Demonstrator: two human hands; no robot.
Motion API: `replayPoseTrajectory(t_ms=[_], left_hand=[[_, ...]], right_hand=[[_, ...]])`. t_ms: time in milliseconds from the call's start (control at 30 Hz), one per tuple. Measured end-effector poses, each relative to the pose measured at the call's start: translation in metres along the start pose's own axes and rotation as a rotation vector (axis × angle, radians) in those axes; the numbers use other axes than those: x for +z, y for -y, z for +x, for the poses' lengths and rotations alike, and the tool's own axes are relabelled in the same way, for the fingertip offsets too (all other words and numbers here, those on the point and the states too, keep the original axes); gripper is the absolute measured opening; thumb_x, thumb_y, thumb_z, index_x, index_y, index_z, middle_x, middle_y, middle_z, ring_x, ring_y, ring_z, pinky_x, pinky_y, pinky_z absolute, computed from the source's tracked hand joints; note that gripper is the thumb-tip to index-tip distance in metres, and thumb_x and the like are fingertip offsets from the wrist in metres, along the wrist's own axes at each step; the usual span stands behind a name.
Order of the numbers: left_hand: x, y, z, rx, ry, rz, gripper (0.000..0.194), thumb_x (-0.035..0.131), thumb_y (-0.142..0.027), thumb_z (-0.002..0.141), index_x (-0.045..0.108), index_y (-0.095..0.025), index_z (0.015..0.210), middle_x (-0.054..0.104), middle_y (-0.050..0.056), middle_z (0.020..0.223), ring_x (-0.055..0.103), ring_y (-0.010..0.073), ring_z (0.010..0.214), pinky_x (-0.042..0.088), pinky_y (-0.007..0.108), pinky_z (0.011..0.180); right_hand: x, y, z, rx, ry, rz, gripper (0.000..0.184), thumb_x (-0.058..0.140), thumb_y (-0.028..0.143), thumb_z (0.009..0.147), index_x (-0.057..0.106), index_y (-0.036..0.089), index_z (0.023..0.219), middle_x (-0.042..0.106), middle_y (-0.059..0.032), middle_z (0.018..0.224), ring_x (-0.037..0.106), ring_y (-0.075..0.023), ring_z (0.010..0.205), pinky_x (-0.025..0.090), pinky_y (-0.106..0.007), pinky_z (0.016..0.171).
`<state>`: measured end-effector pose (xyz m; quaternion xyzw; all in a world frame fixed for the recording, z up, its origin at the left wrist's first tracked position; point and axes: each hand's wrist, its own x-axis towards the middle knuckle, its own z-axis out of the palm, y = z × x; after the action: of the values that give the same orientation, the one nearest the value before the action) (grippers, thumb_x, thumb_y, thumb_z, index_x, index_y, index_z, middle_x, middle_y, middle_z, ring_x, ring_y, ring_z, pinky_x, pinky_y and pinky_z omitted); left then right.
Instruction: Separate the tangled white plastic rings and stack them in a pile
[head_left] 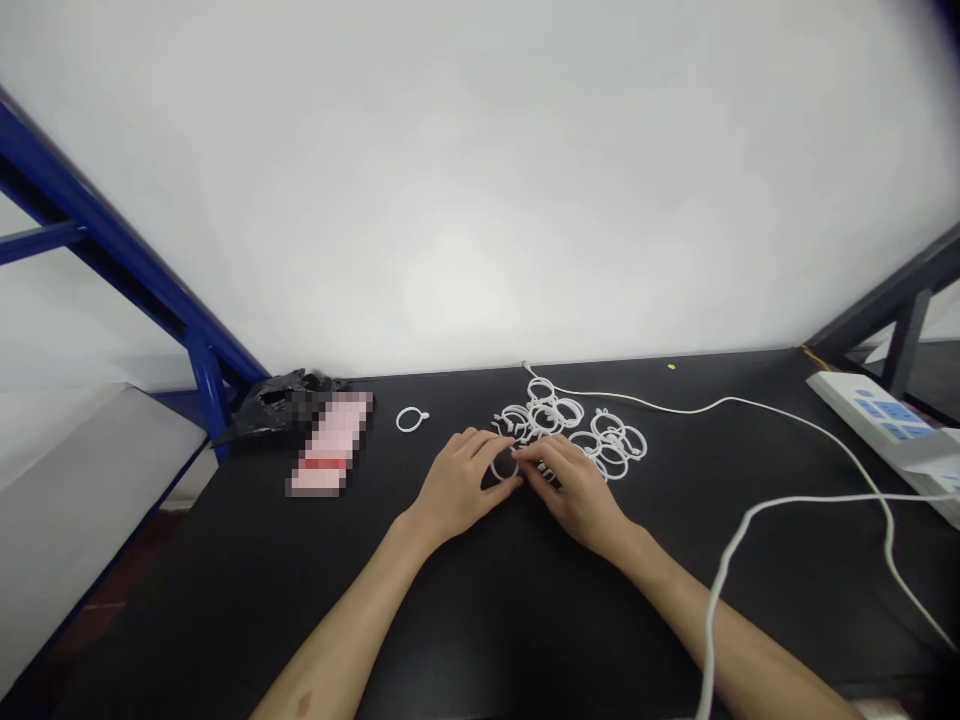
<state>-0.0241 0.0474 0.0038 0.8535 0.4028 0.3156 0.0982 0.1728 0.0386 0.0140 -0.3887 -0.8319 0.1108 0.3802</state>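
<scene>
My left hand (pixel 465 482) and my right hand (pixel 574 490) meet over the black table, both closed on one white plastic curtain ring (pixel 496 473). The left thumb and fingers curl around its left side. At its right side the right fingertips pinch, partly covering it, so the exact grip there is hidden. Just behind and beside the right hand lies a loose heap of similar white curtain rings (pixel 611 447), each with a small eyelet. A single white ring (pixel 400 425) lies apart, to the left of my left hand.
A black plastic bag (pixel 274 405) and a blurred-out pink item (pixel 334 440) lie at the left. White cables (pixel 724 560) cross the right side, one over my right forearm. A white box with blue print (pixel 874 420) sits at the right edge, and a white wall (pixel 480 200) stands behind.
</scene>
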Motion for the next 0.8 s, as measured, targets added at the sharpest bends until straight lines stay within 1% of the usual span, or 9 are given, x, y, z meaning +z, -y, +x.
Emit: replayPoseTrajectory(t_ms=[167,267,333,433,500,567,667,800], left_hand=[[0.000,-0.002,0.000,0.011,-0.012,0.013,0.031,0.063,-0.030,0.091,0.057,-0.020,0.120,0.068,0.005,0.113,0.061,0.0221,0.101,0.048,0.041,0.094],[-0.001,0.001,0.001,-0.012,-0.029,0.048,0.032,0.060,-0.031,0.092,0.057,-0.020,0.122,0.067,0.005,0.115,0.060,0.0221,0.104,0.045,0.041,0.099],[-0.004,0.007,0.002,-0.083,-0.067,0.124,0.034,0.058,-0.030,0.093,0.056,-0.019,0.125,0.065,0.007,0.118,0.059,0.0238,0.108,0.045,0.041,0.099],[-0.012,0.022,0.003,-0.286,-0.142,0.342,0.036,0.053,-0.026,0.094,0.055,-0.016,0.129,0.062,0.012,0.123,0.056,0.0299,0.110,0.047,0.046,0.095],[-0.017,0.032,0.003,-0.427,-0.156,0.497,0.038,0.049,-0.023,0.094,0.055,-0.013,0.130,0.061,0.016,0.124,0.055,0.0340,0.109,0.048,0.049,0.090],[-0.020,0.040,0.001,-0.525,-0.130,0.602,0.040,0.046,-0.020,0.093,0.055,-0.011,0.131,0.061,0.018,0.124,0.055,0.0359,0.109,0.048,0.049,0.086],[-0.020,0.047,-0.003,-0.584,-0.081,0.652,0.041,0.044,-0.017,0.092,0.056,-0.011,0.131,0.061,0.019,0.125,0.055,0.0362,0.108,0.048,0.049,0.085],[-0.017,0.049,-0.006,-0.613,-0.069,0.663,0.042,0.043,-0.015,0.092,0.056,-0.009,0.131,0.061,0.020,0.126,0.054,0.0365,0.108,0.047,0.051,0.086]], right_hand=[[0.000,-0.002,-0.001,0.011,0.006,0.002,0.012,0.052,0.018,0.096,0.062,0.024,0.101,0.070,-0.0031,0.088,0.061,-0.0183,0.081,0.054,-0.034,0.074],[0.003,-0.004,-0.002,0.049,-0.012,-0.071,0.017,0.053,0.022,0.096,0.059,0.024,0.112,0.069,-0.0046,0.097,0.061,-0.0203,0.091,0.054,-0.036,0.081],[0.004,-0.006,-0.002,0.070,-0.027,-0.182,0.028,0.057,0.027,0.094,0.056,0.021,0.121,0.067,-0.0086,0.108,0.058,-0.0246,0.103,0.051,-0.042,0.089],[0.006,-0.011,-0.003,0.106,-0.018,-0.359,0.041,0.063,0.036,0.090,0.055,0.018,0.126,0.061,-0.0141,0.119,0.053,-0.0311,0.111,0.047,-0.051,0.095],[0.007,-0.014,-0.004,0.128,-0.001,-0.429,0.043,0.065,0.036,0.088,0.056,0.016,0.125,0.059,-0.0158,0.119,0.053,-0.0329,0.110,0.047,-0.053,0.094],[0.008,-0.016,-0.006,0.139,0.013,-0.461,0.041,0.065,0.033,0.088,0.058,0.015,0.124,0.059,-0.0162,0.118,0.054,-0.0331,0.108,0.047,-0.053,0.093],[0.009,-0.017,-0.007,0.144,0.024,-0.462,0.033,0.062,0.026,0.090,0.059,0.014,0.121,0.060,-0.0152,0.114,0.056,-0.0314,0.105,0.048,-0.050,0.090],[0.009,-0.017,-0.006,0.142,0.022,-0.447,0.029,0.060,0.023,0.091,0.060,0.015,0.119,0.061,-0.0141,0.111,0.058,-0.0298,0.102,0.049,-0.048,0.088]])
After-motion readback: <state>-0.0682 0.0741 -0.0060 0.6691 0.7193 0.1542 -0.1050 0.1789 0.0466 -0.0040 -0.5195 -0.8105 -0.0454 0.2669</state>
